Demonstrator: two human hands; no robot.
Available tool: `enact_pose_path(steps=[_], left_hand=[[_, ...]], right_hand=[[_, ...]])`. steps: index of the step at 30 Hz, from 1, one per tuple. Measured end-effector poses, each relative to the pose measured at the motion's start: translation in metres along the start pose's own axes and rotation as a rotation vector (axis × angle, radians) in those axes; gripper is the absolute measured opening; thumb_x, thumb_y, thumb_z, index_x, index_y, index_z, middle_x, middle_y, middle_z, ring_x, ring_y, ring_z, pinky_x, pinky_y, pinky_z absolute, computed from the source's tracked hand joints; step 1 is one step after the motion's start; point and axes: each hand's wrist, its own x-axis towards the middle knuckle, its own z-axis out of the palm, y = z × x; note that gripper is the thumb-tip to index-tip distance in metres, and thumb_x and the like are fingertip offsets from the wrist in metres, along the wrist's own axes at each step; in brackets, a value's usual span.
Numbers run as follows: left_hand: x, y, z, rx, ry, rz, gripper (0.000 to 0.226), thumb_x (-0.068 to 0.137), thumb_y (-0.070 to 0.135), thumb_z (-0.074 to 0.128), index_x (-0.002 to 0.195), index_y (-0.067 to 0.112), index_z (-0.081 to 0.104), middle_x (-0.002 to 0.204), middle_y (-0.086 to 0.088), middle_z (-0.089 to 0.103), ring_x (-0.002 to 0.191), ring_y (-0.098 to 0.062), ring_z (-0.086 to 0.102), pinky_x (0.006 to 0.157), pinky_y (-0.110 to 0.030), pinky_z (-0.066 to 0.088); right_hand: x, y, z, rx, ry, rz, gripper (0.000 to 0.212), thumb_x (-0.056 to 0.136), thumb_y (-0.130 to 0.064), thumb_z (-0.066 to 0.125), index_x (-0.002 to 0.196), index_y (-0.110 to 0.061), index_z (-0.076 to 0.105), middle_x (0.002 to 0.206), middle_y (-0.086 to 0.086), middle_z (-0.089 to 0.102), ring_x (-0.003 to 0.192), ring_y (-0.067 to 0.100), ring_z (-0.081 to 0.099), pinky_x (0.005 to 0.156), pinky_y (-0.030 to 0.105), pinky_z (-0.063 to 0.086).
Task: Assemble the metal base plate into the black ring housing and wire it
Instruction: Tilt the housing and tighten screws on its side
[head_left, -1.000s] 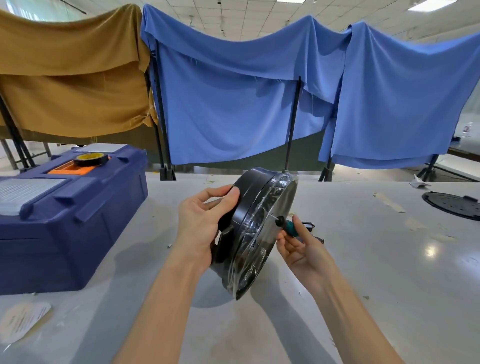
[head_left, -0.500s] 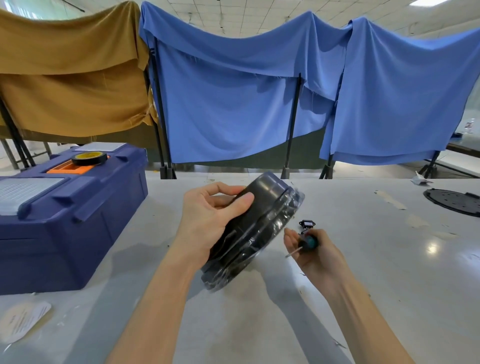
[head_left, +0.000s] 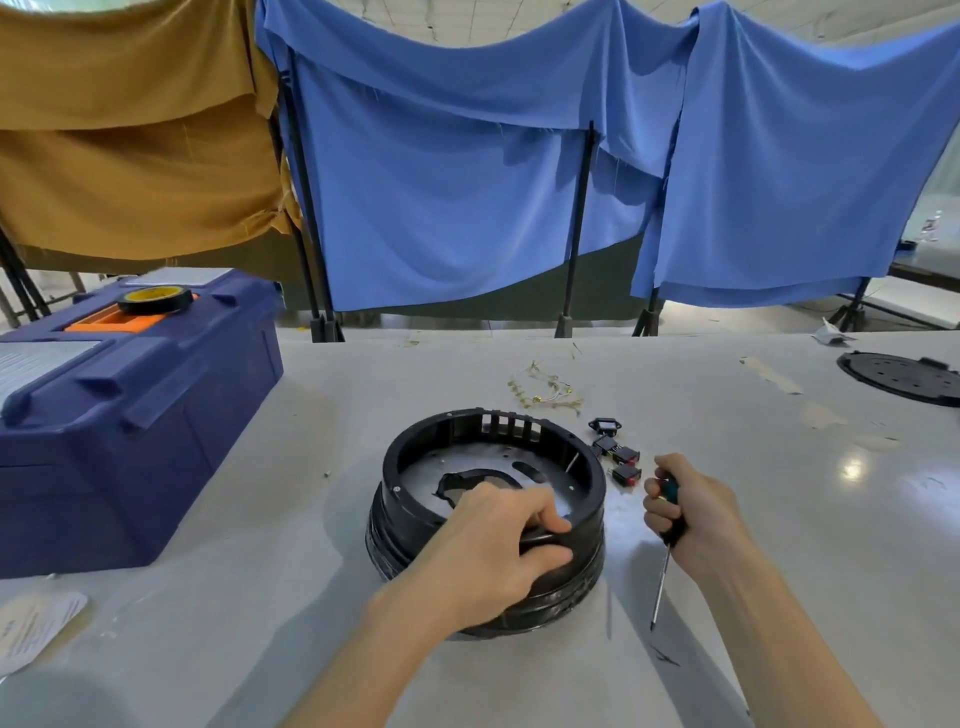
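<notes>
The black ring housing (head_left: 415, 467) lies flat on the grey table, open side up. Inside it sits the metal base plate (head_left: 540, 470), pale with holes and a dark cut-out. My left hand (head_left: 493, 551) grips the housing's near rim, thumb inside, fingers outside. To the right, my right hand (head_left: 691, 512) holds a teal-handled screwdriver (head_left: 660, 587) with its shaft pointing down at the table. A bundle of thin wires (head_left: 545, 389) lies behind the housing. Small black switches (head_left: 618, 457) sit by its right side.
A dark blue toolbox (head_left: 130, 405) with a tape roll (head_left: 153, 300) on top stands at the left. A black perforated disc (head_left: 904, 376) lies at the far right. A paper label (head_left: 36, 623) lies near left. Blue and tan cloths hang behind the table.
The housing was held up on edge, then tilted down; now it lies flat on the table. My right hand has turned the screwdriver tip downward and moved to the housing's right.
</notes>
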Motion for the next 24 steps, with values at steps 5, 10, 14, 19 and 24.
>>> enact_pose_path(steps=[5, 10, 14, 19, 24], left_hand=[[-0.016, -0.012, 0.010, -0.005, 0.003, -0.016, 0.013, 0.085, 0.037, 0.072, 0.091, 0.031, 0.062, 0.080, 0.016, 0.064, 0.073, -0.004, 0.053, 0.067, -0.021, 0.043], [-0.019, -0.013, 0.009, -0.057, 0.042, -0.006, 0.014, 0.081, 0.031, 0.077, 0.086, 0.028, 0.065, 0.078, 0.026, 0.066, 0.076, -0.005, 0.060, 0.073, -0.023, 0.049], [-0.015, -0.011, 0.005, -0.080, 0.026, -0.020, 0.026, 0.075, 0.031, 0.080, 0.091, 0.035, 0.061, 0.085, 0.010, 0.072, 0.082, -0.012, 0.064, 0.081, -0.037, 0.051], [-0.013, -0.009, 0.002, -0.084, -0.014, -0.028, 0.022, 0.071, 0.033, 0.080, 0.079, 0.038, 0.059, 0.080, 0.000, 0.071, 0.078, -0.024, 0.062, 0.077, -0.044, 0.051], [-0.018, -0.008, -0.003, -0.103, -0.083, -0.047, 0.023, 0.069, 0.036, 0.078, 0.076, 0.044, 0.058, 0.083, 0.003, 0.071, 0.078, -0.018, 0.064, 0.078, -0.044, 0.054]], right_hand=[[0.001, 0.004, 0.005, -0.038, -0.017, -0.035, 0.025, 0.093, -0.006, 0.053, 0.069, -0.005, 0.047, 0.057, 0.009, 0.042, 0.031, 0.010, 0.022, 0.032, 0.017, 0.018], [-0.005, 0.004, 0.012, -0.233, -0.151, -0.028, 0.022, 0.094, -0.016, 0.063, 0.078, -0.003, 0.054, 0.058, 0.009, 0.043, 0.032, 0.010, 0.021, 0.033, 0.015, 0.019], [-0.014, 0.006, 0.019, -0.412, -0.241, -0.107, 0.032, 0.082, -0.031, 0.079, 0.096, -0.006, 0.065, 0.049, 0.006, 0.045, 0.033, 0.014, 0.023, 0.036, 0.017, 0.021], [-0.017, 0.012, 0.022, -0.546, -0.229, -0.213, 0.025, 0.082, -0.012, 0.078, 0.104, -0.013, 0.066, 0.045, 0.005, 0.046, 0.032, 0.017, 0.026, 0.035, 0.020, 0.022], [-0.021, 0.009, 0.022, -0.627, -0.225, -0.238, 0.016, 0.082, -0.007, 0.075, 0.093, -0.011, 0.064, 0.047, 0.009, 0.044, 0.032, 0.016, 0.024, 0.036, 0.018, 0.021]])
